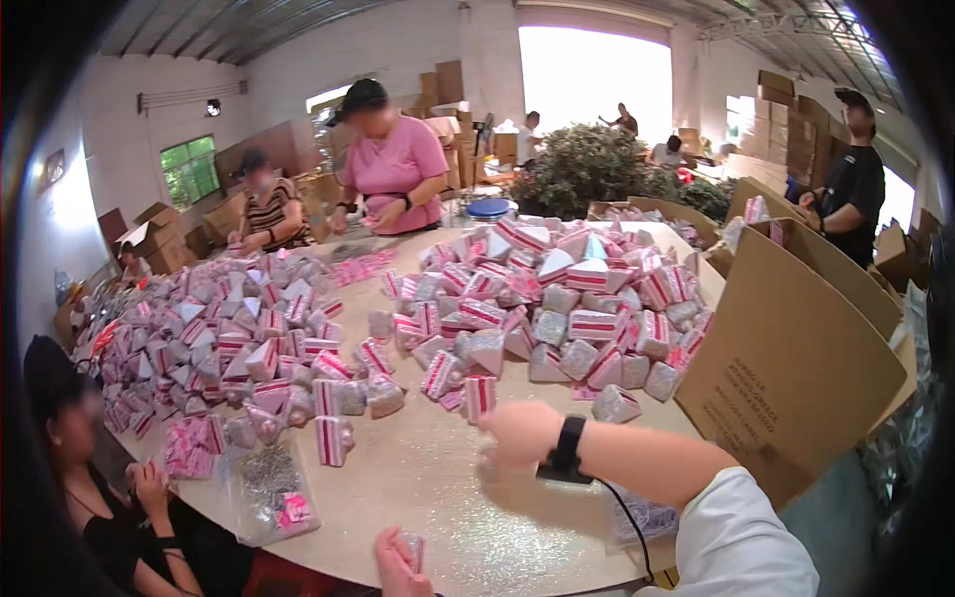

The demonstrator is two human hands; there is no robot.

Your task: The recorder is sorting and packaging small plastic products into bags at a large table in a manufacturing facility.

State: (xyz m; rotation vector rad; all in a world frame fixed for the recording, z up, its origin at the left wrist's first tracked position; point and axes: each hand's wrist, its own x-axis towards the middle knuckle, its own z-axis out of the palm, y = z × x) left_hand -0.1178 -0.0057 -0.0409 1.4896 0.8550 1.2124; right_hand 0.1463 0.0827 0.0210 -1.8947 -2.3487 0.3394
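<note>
My left hand (398, 564) is at the bottom edge, fingers closed round a small wrapped piece (414, 546), silvery with a trace of pink. Most of that piece is hidden by the fingers. Over the middle of the table reaches my right hand (524, 434), wearing a black wrist strap (567, 453) with a cable. Its fingertips are blurred and partly hidden, close beside an upright pink-and-white cake-slice-shaped packet (479, 397); whether they touch it I cannot tell. More such wedge packets (597, 325) lie heaped beyond.
Another large heap of packets (239, 328) covers the left of the pale table (438, 497). A clear bag of small metal pieces (271, 488) lies near left. An open cardboard box (796, 368) leans at the right edge. Co-workers (393, 169) are around the table.
</note>
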